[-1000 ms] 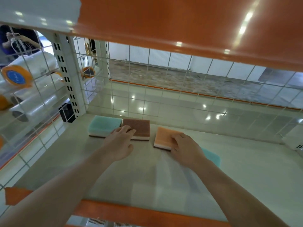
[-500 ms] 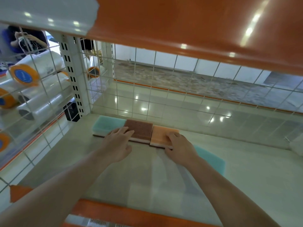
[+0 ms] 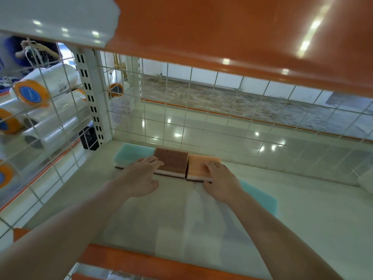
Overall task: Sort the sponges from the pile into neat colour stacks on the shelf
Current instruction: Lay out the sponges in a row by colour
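Three sponges are lined up in a row along the back of the shelf [image 3: 302, 209], close to the wire grid back [image 3: 201, 110]: a teal sponge [image 3: 131, 153] at the left, a brown sponge [image 3: 172, 160] in the middle and an orange sponge [image 3: 198, 164] at the right, the brown and orange ones touching side to side. The left hand [image 3: 141, 176] is laid at the junction of the teal and brown sponges, its fingers stretched loosely over the brown top; nothing is gripped by it. The right hand [image 3: 221, 178] is set on the near right part of the orange sponge, with the fingers bent over its top and front edge; whether the sponge is pinched or only pressed cannot be told.

The relation that matters is to the right of the right wrist: a second teal sponge [image 3: 262, 199] lies flat on the shelf, nearer the front edge and apart from the row, partly hidden by the right forearm. Its long axis is seen running from the wrist toward the front right. It is judged to belong on the teal sponge at the far left end, so the row would have to be crossed. The right hand is plainly the nearer one to it, while the left hand is nearer to its likely destination.
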The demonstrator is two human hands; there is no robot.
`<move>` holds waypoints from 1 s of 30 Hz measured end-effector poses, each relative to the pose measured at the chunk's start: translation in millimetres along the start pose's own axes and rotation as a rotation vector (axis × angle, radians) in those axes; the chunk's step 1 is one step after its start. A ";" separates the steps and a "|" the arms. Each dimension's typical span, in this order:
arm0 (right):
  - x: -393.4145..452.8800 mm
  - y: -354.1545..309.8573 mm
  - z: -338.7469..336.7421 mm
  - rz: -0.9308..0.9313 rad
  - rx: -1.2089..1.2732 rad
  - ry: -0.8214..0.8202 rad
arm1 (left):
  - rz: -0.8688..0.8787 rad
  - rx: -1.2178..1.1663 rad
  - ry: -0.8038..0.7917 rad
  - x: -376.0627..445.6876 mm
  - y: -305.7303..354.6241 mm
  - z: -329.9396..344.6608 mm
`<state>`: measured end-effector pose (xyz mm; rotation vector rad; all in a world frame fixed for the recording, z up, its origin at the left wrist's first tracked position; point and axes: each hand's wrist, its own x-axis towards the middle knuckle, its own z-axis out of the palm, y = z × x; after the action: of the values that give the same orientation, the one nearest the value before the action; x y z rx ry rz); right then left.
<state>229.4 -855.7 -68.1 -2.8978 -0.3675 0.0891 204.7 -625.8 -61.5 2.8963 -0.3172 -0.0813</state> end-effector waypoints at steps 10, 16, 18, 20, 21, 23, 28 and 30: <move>-1.1 -1.9 3.8 0.018 0.012 -0.019 | -0.010 0.012 -0.025 -0.8 5.4 -3.7; -6.8 -5.5 6.2 0.000 0.041 0.005 | -0.022 0.060 0.003 -1.1 13.8 -4.1; -9.2 -4.4 4.6 -0.011 0.046 0.016 | -0.023 0.049 0.014 -1.4 17.5 -4.4; -12.9 -1.7 2.1 -0.017 0.047 0.037 | -0.021 0.033 0.022 -2.2 20.9 -4.3; -15.1 0.3 0.6 -0.017 0.050 0.046 | -0.017 0.026 0.027 -2.9 22.7 -4.0; -20.0 5.7 -3.1 -0.011 0.047 0.055 | -0.006 0.017 0.039 -4.6 27.5 -2.7; -34.9 22.4 -12.8 0.008 0.032 0.070 | 0.000 0.009 0.070 -7.5 44.9 3.6; -42.7 28.4 -16.2 0.007 0.030 0.083 | 0.019 0.022 0.069 -9.5 52.5 6.8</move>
<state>196.3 -896.7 -57.3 -2.8623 -0.3388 -0.0243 184.0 -675.1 -55.8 2.9094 -0.3347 0.0252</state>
